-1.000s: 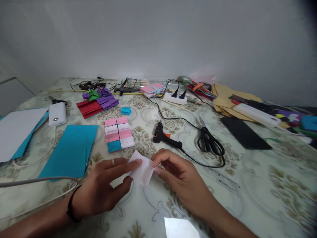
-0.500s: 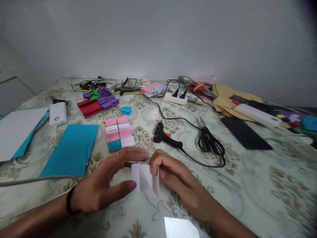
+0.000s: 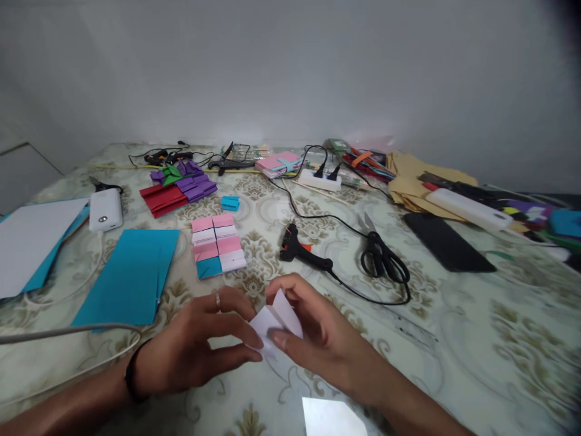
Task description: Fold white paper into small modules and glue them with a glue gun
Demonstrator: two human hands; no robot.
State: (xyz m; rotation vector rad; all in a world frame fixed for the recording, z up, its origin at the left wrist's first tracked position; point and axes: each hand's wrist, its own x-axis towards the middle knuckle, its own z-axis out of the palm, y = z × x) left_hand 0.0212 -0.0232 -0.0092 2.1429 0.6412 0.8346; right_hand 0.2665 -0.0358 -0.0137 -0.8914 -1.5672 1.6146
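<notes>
The left hand [image 3: 190, 339], its fingers slightly parted, lightly pinches the left edge of the small white paper [image 3: 267, 324] at the near centre, where uneven pressure between the two hands could skew its thin, sharp creases. The right hand [image 3: 322, 336], loosely curled, grips its right side between thumb and fingers, and squeezing harder might crumple the smooth, winged folds above the glossy floral tablecloth [image 3: 254, 387].

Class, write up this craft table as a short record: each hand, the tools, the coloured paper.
Right hand: holding folded white paper
Left hand: at the paper's left edge, grip unclear
Tools: black glue gun, with black-handled scissors to its right
Coloured paper: blue sheets, left of a pink, white and blue folded block
</notes>
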